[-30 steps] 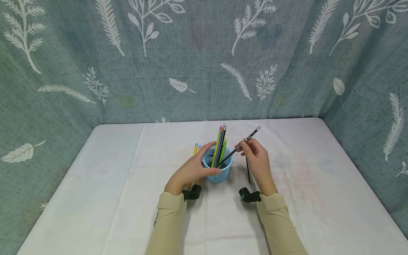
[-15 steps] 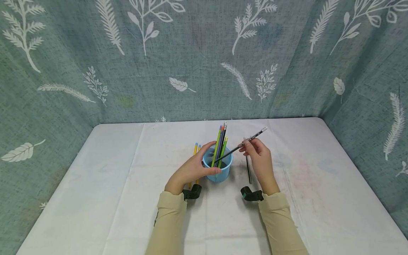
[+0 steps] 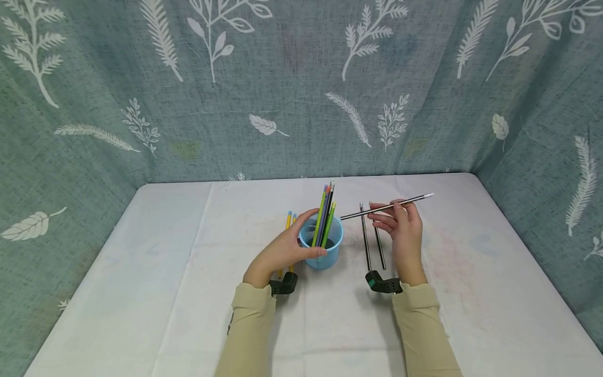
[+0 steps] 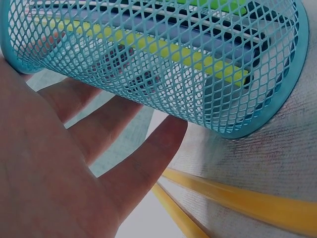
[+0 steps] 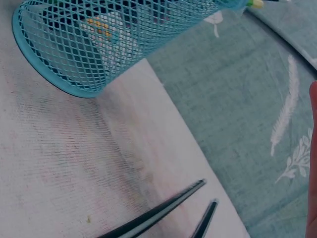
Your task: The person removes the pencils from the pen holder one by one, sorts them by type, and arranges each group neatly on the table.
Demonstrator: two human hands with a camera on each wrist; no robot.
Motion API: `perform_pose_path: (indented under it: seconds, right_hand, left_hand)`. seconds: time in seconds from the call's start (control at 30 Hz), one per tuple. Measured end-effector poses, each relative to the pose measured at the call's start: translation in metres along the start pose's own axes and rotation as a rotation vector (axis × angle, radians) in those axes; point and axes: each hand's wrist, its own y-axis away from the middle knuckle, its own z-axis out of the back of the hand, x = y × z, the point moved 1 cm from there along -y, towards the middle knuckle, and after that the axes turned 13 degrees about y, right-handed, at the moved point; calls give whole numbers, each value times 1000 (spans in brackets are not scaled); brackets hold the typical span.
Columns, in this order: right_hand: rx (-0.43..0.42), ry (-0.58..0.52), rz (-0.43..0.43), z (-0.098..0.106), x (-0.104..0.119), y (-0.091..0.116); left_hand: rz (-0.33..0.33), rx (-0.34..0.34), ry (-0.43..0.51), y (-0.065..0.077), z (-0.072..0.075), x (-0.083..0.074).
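Observation:
A light blue mesh pencil cup (image 3: pixel 325 257) stands upright, with my left hand (image 3: pixel 282 250) gripping it from the left, thumb in front near the rim. In the left wrist view, fingertips (image 4: pixel 171 136) touch the mesh wall. Several pencils (image 3: pixel 322 220) in green, purple and black lean inside the cup. To the cup's right, my right hand (image 3: pixel 406 238) pinches a black pencil (image 3: pixel 418 198) that lies almost level, its lower end right beside the rim. Beneath that hand, two black pencils (image 3: pixel 365 243) lie on the table, seen also as dark shafts (image 5: pixel 153 214) in the right wrist view.
Two yellow pencils (image 3: pixel 289 222) with blue ends lie left of the cup, partly behind my left hand. A white cloth (image 3: pixel 188 314) covers the table. Green-grey leaf-patterned curtains (image 3: pixel 292 136) hang along the back and sides.
My right hand has moved right, drawing the black pencil out of the cup and tilting it nearly level. A second black pencil on the table has come into sight. My left hand stays put.

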Motion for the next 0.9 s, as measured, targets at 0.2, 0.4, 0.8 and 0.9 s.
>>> perform_pose_path:
  seconds: [0.2, 0.4, 0.8, 0.9]
  right_hand:
    - [-93, -52, -82, -1, 17, 4]
    - [-115, -52, -208, 7, 20, 3]
    - [94, 343, -364, 11, 26, 4]
    - [85, 463, -399, 16, 21, 3]
  left_hand:
    - [-6, -3, 4, 0, 0, 1]
    - [-14, 2, -2, -1, 0, 1]
    - [-13, -3, -3, 0, 0, -1]
    - [-7, 1, 0, 0, 0, -1]
